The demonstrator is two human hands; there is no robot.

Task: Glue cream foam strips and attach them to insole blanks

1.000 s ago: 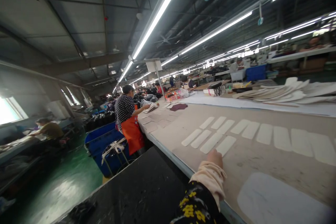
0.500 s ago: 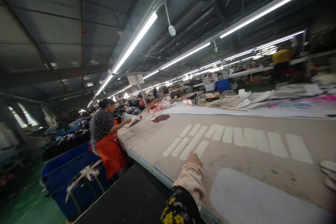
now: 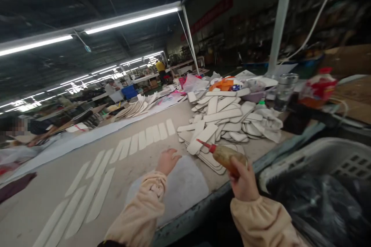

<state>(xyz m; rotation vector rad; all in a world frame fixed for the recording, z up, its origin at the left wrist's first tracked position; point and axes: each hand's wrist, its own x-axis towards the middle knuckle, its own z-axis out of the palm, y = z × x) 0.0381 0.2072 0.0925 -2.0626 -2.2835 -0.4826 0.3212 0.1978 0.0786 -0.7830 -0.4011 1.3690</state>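
Note:
My right hand (image 3: pixel 242 179) is wrapped round a brownish squeeze bottle (image 3: pixel 224 154) with a red nozzle that points left toward a heap of white padded strips (image 3: pixel 228 119). Resting on the table near a pale oval mat (image 3: pixel 179 185), my left hand (image 3: pixel 167 161) has its fingers curled loosely, and I cannot make out anything in them. Rows of white strips (image 3: pixel 139 141) lie flat on the beige table (image 3: pixel 37 200) to the left of that hand.
A white mesh basket (image 3: pixel 315 158) with dark cloth stands at the right, beyond the table edge. A metal cup (image 3: pixel 284 88), a red-topped package (image 3: pixel 319 87) and a white post (image 3: pixel 279 23) are at the back right. Other people work at distant tables.
The view has swung from the left end of the table to the right. My right hand with the bottle and the heap of strips have come into view. My left hand has drawn back toward the oval mat.

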